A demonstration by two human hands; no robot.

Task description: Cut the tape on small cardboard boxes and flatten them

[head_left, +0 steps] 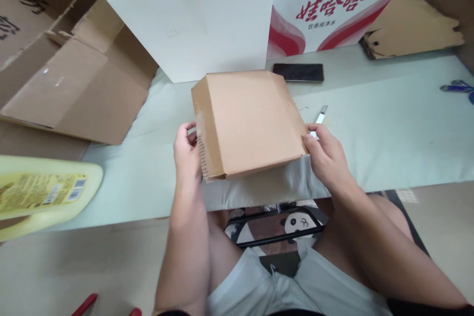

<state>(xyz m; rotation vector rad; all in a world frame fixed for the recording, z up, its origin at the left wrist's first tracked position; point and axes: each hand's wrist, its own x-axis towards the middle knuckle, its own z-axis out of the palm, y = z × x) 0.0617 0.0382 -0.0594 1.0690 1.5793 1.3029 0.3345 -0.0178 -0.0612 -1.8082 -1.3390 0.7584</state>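
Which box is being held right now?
The brown box between the left hand and right hand; the red-lettered white box behind it and the larger carton at picture left are untouched.

- Left hand (186, 145): some fingers hidden by the cardboard box (259, 123).
- White cutter (320, 117): lower end behind the right hand (328, 150).
- Yellow bottle (48, 187): cut off at left.
- Blue tool (456, 88): cut off at right.

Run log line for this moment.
left hand: cardboard box, left side; right hand: box, right edge; utility knife: near right hand; phone: beyond box
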